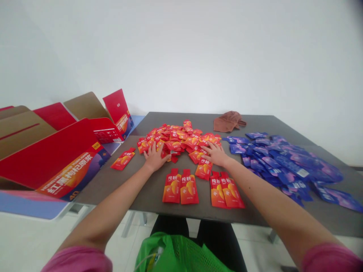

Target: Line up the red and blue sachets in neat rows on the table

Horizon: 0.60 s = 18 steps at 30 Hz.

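Observation:
A heap of red-orange pouches [176,136] lies in the middle of the dark table. My left hand [155,158] rests at the heap's near left edge, fingers spread over the pouches. On the heap's right side, my right hand [216,154] has its fingers apart, touching pouches there. Just below it a single red pouch [203,168] lies face up. Nearer the table's front edge are two pouches side by side [180,187] and, to their right, an overlapping pair [227,191]. One more loose pouch [123,159] sits left of the heap.
Blue-purple pouches [272,162] are piled on the right of the table [141,196]. A brown cloth [229,121] lies at the back. Open red cardboard boxes [73,166] stand on a blue surface [34,206] at the left. A white wall rises behind.

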Tool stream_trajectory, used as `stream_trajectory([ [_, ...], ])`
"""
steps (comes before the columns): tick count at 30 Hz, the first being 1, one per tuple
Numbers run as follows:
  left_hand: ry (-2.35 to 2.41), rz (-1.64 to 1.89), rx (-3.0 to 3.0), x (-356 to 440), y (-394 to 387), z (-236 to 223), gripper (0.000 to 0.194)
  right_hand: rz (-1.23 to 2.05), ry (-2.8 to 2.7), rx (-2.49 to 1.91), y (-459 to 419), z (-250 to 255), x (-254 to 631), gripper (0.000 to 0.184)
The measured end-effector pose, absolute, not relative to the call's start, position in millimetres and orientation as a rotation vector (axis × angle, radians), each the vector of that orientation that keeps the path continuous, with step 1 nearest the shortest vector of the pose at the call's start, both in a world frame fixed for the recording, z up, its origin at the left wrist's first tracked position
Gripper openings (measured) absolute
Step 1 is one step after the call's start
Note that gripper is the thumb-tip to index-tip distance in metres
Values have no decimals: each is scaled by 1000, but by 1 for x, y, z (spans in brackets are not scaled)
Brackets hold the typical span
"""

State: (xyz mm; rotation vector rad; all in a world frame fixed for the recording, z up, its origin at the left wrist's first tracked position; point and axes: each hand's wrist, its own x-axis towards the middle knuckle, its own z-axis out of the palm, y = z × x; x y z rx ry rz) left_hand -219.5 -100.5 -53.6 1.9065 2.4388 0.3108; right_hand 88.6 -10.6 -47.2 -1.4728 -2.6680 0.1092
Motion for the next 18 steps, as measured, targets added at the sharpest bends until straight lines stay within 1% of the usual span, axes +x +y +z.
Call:
stream_trajectory([
  [3,2580,450,1814,-240,-125,-53,73,43,-2661,-1322,-31,-38,97,57],
  [5,2753,456,1597,-261,-142,-56,78,66,-2726,-1147,-49,-35,102,52],
  [8,2878,278,1304,-289,-158,-61,85,167,-2882,-967,-74,-37,102,46],
  [12,2759,64,1443,-299,-155,-64,77,256,-2944,-868,-103,-41,94,44],
  [18,2686,-21,1637,-274,-140,-62,63,305,-2978,-778,-131,-34,92,41],
])
